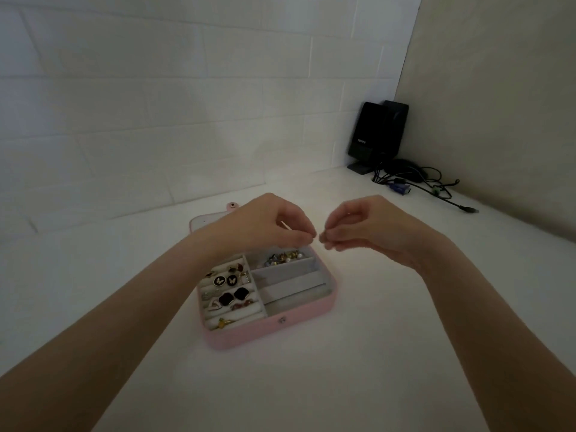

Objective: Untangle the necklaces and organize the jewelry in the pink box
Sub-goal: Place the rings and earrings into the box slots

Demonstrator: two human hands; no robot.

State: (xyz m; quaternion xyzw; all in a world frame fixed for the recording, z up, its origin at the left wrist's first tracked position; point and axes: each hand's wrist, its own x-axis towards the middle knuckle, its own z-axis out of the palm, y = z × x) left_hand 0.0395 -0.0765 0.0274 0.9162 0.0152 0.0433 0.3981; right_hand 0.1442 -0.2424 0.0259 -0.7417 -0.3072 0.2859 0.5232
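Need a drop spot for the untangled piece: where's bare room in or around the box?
Free: three grey slots right of the ring rolls, and table right of the pink box. Crowded: earring pile in the back compartment, cables by the speakers.

A jewelry box (314, 310) is set open on the table (374, 353); earrings (230, 289) are kept in its left half. Speakers (375, 135) and cables (433, 185) are placed behind, far right.
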